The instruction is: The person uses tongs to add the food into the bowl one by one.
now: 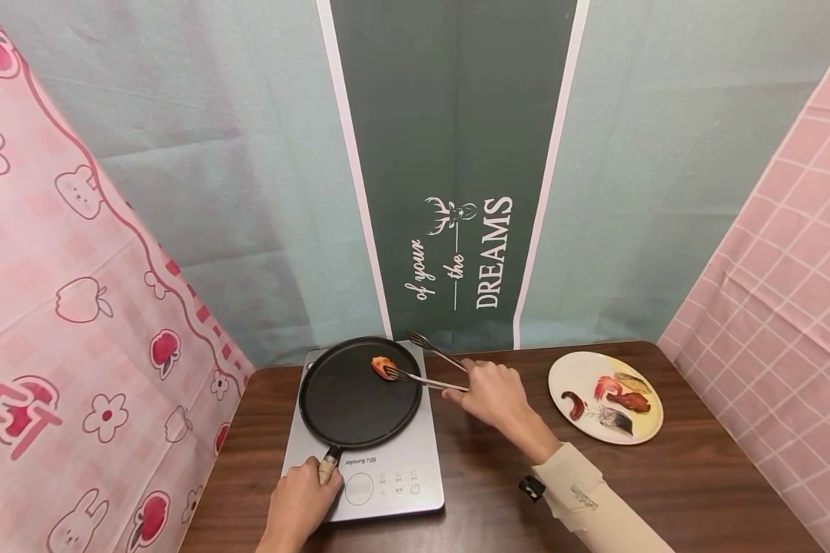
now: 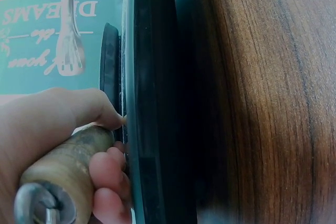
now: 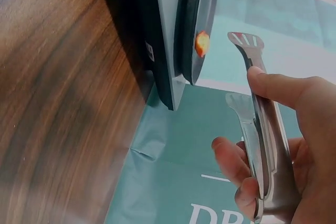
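Note:
In the head view my left hand (image 1: 301, 495) grips the wooden handle (image 1: 328, 465) of a flat black frying pan (image 1: 346, 399). The left wrist view shows the fingers of that hand wrapped round the handle (image 2: 73, 161). My right hand (image 1: 496, 393) holds metal food tongs (image 1: 432, 382), their two arms spread apart. One tong tip is near a small orange-red piece of food (image 1: 383, 367) at the pan's upper right; in the right wrist view the tongs (image 3: 270, 145) are apart from that piece (image 3: 202, 44).
Under the pan is a silver induction cooker (image 1: 425, 476) with a control panel. A white plate (image 1: 563, 376) bearing several food pieces, among them a drumstick (image 1: 631, 402), stands at the right on the wooden table (image 1: 484, 491). Printed cloths (image 1: 456, 153) hang behind and at both sides.

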Action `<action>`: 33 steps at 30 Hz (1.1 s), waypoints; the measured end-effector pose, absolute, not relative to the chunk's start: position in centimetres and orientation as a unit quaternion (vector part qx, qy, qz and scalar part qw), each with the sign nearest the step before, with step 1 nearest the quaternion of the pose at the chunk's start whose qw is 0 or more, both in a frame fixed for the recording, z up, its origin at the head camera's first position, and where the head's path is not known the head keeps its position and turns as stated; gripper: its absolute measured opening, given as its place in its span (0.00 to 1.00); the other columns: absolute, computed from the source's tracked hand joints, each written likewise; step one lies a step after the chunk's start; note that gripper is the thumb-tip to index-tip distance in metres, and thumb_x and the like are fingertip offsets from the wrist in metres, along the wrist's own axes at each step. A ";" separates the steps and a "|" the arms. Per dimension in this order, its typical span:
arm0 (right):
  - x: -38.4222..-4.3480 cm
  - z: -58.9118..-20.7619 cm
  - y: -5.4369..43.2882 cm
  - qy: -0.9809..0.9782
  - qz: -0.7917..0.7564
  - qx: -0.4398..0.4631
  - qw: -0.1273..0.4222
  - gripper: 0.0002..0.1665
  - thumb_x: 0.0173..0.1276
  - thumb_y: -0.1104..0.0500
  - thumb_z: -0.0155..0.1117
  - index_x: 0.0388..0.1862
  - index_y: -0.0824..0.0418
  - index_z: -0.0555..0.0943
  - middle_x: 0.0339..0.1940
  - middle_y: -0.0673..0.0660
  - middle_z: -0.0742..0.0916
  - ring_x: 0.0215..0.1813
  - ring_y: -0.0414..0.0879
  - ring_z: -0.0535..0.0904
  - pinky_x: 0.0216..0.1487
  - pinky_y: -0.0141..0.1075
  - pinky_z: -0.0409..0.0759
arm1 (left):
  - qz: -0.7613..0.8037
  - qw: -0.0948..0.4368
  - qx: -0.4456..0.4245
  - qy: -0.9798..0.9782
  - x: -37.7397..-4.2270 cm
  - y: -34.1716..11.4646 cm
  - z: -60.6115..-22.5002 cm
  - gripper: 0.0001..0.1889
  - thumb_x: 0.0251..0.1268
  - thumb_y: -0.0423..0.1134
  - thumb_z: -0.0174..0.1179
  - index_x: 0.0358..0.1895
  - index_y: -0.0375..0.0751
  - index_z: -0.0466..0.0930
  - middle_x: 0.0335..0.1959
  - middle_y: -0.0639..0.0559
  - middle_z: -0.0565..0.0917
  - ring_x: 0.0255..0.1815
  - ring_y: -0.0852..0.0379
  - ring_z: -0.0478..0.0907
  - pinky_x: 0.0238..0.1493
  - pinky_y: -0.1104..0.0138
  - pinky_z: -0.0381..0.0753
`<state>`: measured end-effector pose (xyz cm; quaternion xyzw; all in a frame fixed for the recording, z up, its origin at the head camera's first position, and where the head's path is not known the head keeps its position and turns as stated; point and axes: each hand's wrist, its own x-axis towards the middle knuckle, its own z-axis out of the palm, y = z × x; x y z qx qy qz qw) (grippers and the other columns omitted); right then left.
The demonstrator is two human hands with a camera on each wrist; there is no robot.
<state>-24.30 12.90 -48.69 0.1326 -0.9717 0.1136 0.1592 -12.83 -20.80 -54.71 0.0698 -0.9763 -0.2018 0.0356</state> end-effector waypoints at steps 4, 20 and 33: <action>-24.3 -48.6 13.3 -0.968 0.117 0.139 0.175 0.35 0.57 0.33 0.79 0.50 0.58 0.86 0.34 0.58 0.91 0.27 0.61 0.86 0.24 0.51 0.75 | -0.202 0.032 0.071 -0.976 -12.9 -20.8 -54.8 0.15 0.58 0.46 0.67 0.25 0.40 0.75 0.19 0.46 0.77 0.21 0.48 0.76 0.26 0.47 0.76; -24.2 -48.0 14.5 -0.966 0.104 0.144 0.189 0.41 0.62 0.36 0.78 0.61 0.66 0.82 0.43 0.60 0.89 0.35 0.59 0.88 0.29 0.53 0.81 | -0.200 0.032 0.069 -0.977 -12.8 -20.8 -54.6 0.16 0.59 0.47 0.67 0.25 0.40 0.74 0.19 0.45 0.79 0.21 0.46 0.78 0.26 0.47 0.75; -24.1 -47.7 15.7 -0.974 0.090 0.126 0.167 0.43 0.61 0.31 0.75 0.59 0.62 0.82 0.44 0.59 0.90 0.30 0.62 0.86 0.29 0.54 0.80 | -0.201 0.027 0.070 -0.977 -12.8 -20.8 -54.5 0.16 0.59 0.47 0.67 0.25 0.41 0.74 0.19 0.45 0.78 0.21 0.46 0.77 0.27 0.47 0.76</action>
